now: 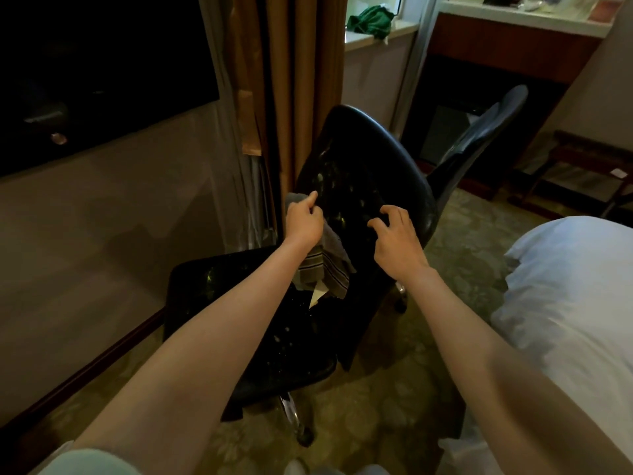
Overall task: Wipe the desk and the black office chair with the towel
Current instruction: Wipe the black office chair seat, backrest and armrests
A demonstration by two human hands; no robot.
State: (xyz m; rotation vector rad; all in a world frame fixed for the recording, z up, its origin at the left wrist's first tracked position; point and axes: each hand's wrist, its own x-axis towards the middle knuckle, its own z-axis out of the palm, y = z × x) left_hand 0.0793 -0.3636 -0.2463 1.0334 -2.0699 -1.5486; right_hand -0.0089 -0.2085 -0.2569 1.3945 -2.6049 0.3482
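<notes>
The black office chair stands in the middle of the view, its glossy backrest facing me and its seat in front of it. My left hand grips a grey striped towel against the left side of the backrest; the towel hangs down over the seat. My right hand is at the lower right of the backrest with its fingers curled, and holds nothing. The desk is not plainly in view.
A bed with white bedding lies at the right. Brown curtains hang behind the chair, and a dark screen is on the left wall. A second dark chair stands behind. A green cloth lies on a ledge.
</notes>
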